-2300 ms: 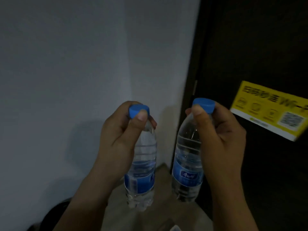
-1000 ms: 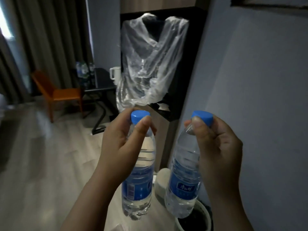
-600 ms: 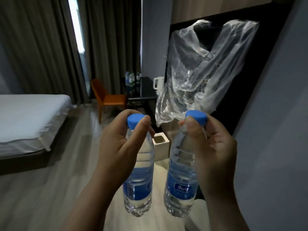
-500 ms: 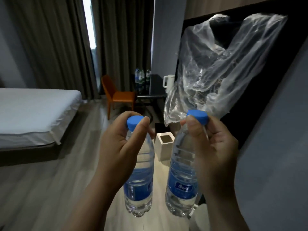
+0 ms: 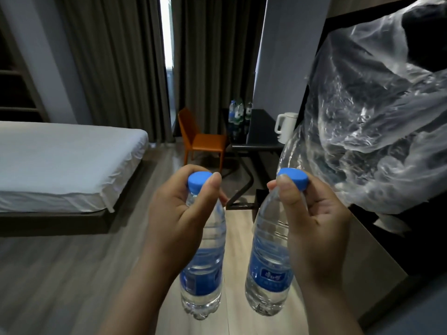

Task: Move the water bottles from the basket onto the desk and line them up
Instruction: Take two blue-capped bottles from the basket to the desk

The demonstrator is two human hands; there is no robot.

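Note:
My left hand (image 5: 176, 221) grips a clear water bottle (image 5: 202, 281) with a blue cap and blue label by its neck, hanging upright in front of me. My right hand (image 5: 314, 228) holds a second, matching water bottle (image 5: 268, 274) the same way, just to the right of the first. Both bottles hang above the wooden floor. Far ahead stands the dark desk (image 5: 260, 134), with several other bottles (image 5: 238, 111) grouped on its back left part. The basket is not in view.
A white kettle (image 5: 285, 126) stands on the desk's right side, and an orange chair (image 5: 200, 139) sits at its left. A bed (image 5: 60, 160) with white sheets fills the left. Clear plastic wrap (image 5: 377, 112) hangs over dark clothing on the right, close to my path.
The view has swung left from a wall and door to the room, then closed in on the desk. Both hands keep the same grip on the bottles.

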